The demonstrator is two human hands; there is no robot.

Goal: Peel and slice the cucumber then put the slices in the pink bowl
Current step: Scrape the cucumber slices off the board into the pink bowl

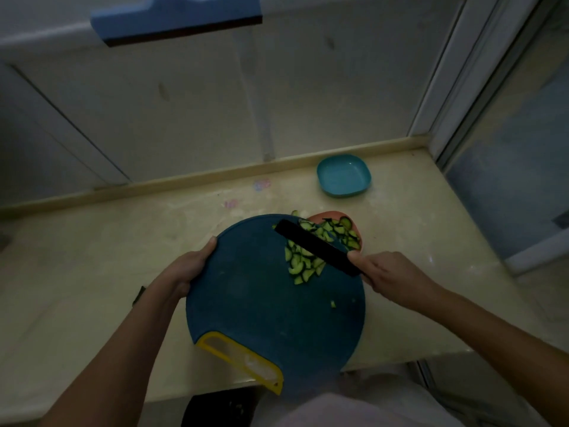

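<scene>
My left hand (189,266) grips the left rim of a round dark-blue cutting board (255,297) with a yellow handle, lifted and tipped toward the pink bowl (317,217). My right hand (385,277) holds a black-bladed knife (317,246) laid across the board's far edge. A heap of cucumber slices (300,263) lies on the board against the blade. More slices (338,231) sit inside the pink bowl, which is mostly hidden behind the board and knife.
An empty blue bowl (344,175) stands at the back right of the pale counter (92,257). A small cucumber bit (332,304) lies lower on the board. A wall runs behind; a glass door frame borders the right.
</scene>
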